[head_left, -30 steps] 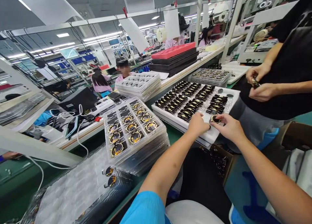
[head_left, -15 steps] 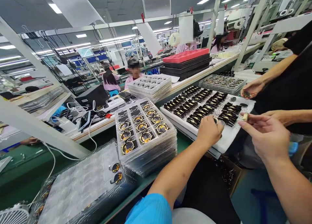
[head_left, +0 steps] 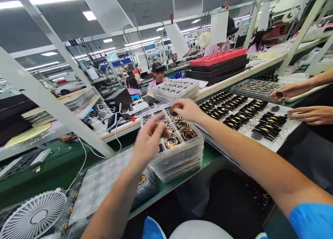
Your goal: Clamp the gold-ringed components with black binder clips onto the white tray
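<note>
A stack of clear trays (head_left: 179,162) holds round gold-rimmed parts (head_left: 171,142) on dark squares. Above its left part is my left hand (head_left: 148,138), slightly blurred, with its fingers partly curled; what lies between them, if anything, is unclear. My right hand (head_left: 188,110) reaches to the tray's far right part, thumb and fingers pinched on a dark round part (head_left: 173,111). To the right, a white board (head_left: 288,131) bears rows of black pieces with gold bits (head_left: 270,126) and a loose dark disc (head_left: 257,136).
Another person's hands (head_left: 309,115) are at the right, one holding a round part (head_left: 278,95). Red and black trays (head_left: 218,58) stand at the back. A white fan (head_left: 39,216) and a wrapped tray stack (head_left: 99,187) lie left. A slanted post (head_left: 52,104) crosses the left side.
Both my hands have moved left from the white board to the clear tray stack. The view has shifted, and the other person's hands have moved apart from mine. A dark disc now lies on the board.
</note>
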